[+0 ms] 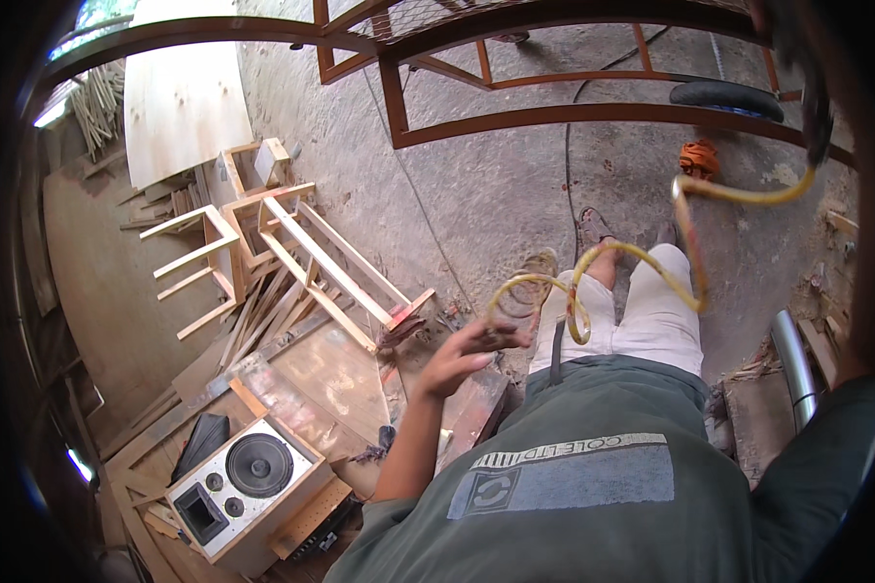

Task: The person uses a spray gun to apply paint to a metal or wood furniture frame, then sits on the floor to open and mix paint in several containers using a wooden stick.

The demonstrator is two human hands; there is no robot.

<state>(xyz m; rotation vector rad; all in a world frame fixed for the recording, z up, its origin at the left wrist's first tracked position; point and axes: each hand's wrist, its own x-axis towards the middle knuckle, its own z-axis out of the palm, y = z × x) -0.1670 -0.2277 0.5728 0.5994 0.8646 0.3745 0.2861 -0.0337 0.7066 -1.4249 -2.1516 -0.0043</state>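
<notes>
My left hand (474, 352) is open, its fingers stretched out beside the loops of a yellow coiled air hose (593, 255). Whether the fingertips touch a loop, I cannot tell. The hose hangs in front of my legs and rises at the right to the lower end of a dark tool (815, 112). My right hand (792, 29) is raised at the top right edge, closed around this tool. Shadow and blur hide most of its fingers and the tool's exact kind. A reddish-brown metal frame (554, 117) with wire mesh spans the top, close to the tool.
Wooden stool frames (301, 257) and scrap boards lie to the left, near a pale plywood sheet (185, 97). A loudspeaker (248, 486) sits at the lower left. Dark cables cross the concrete floor (496, 194). Beneath the frame are a black tyre-like object (724, 97) and an orange cloth (698, 158).
</notes>
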